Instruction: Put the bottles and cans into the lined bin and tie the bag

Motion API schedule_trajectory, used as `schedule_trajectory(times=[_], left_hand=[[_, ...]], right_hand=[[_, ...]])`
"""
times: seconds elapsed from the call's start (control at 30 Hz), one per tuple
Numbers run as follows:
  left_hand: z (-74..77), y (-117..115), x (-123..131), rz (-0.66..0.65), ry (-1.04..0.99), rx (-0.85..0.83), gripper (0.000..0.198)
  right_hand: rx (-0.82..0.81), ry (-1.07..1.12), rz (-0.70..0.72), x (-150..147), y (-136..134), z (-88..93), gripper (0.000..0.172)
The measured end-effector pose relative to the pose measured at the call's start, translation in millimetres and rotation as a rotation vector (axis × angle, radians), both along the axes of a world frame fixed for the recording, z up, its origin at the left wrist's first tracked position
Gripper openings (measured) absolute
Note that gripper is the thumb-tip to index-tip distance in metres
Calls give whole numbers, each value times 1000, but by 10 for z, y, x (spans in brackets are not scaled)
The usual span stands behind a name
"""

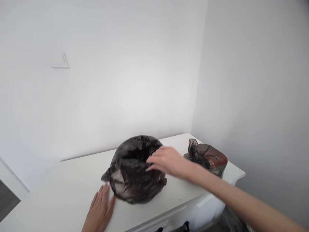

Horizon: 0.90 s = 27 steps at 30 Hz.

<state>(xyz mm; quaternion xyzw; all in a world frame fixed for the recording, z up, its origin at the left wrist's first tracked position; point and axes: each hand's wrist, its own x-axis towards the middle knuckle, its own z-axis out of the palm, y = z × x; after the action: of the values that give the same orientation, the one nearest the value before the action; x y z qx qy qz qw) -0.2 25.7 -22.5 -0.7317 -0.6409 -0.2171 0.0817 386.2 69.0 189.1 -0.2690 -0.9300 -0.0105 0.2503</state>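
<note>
A dark, see-through plastic bag (135, 183) stands on the white dresser top, its mouth open and its sides rounded. My right hand (165, 161) reaches in from the right over the bag's opening, with the fingertips at the dark inside; whatever they may hold is hidden. Flat on the white surface at the bag's lower left lies my left hand (101, 206), its fingers spread and its fingertips close to the bag's edge. Nothing is in that hand.
A second dark bag (212, 159), knotted and with something reddish inside, sits at the dresser's right end. The white dresser top (79, 174) meets the wall behind. Below its front edge are black knobs (186, 225) and a blurred transparent item (231, 220).
</note>
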Motion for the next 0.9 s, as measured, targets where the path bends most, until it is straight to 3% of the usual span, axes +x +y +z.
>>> schedule_trajectory(times=[0.17, 0.33, 0.5, 0.63, 0.73, 0.83, 0.9], left_hand=[[-221, 133, -80, 4, 62, -103, 70], [-316, 154, -66, 35, 59, -43, 71], [-174, 115, 26, 59, 76, -102, 72], [-48, 105, 74, 74, 93, -159, 74], [-2, 108, 108, 86, 107, -173, 77], [33, 117, 136, 106, 137, -205, 79], [60, 142, 149, 119, 154, -232, 81]], right_hand=[[-9, -119, -265, 743, 725, 46, 38], [-45, -95, -417, 1269, 1056, -75, 38], [-58, -118, -542, 1407, 1189, -54, 33], [78, -2, -632, 1245, 1001, -79, 29], [200, 227, -540, 873, 619, -461, 42], [-108, 189, -283, 443, 269, -1154, 47], [-341, 120, -235, 243, 182, -1602, 60]])
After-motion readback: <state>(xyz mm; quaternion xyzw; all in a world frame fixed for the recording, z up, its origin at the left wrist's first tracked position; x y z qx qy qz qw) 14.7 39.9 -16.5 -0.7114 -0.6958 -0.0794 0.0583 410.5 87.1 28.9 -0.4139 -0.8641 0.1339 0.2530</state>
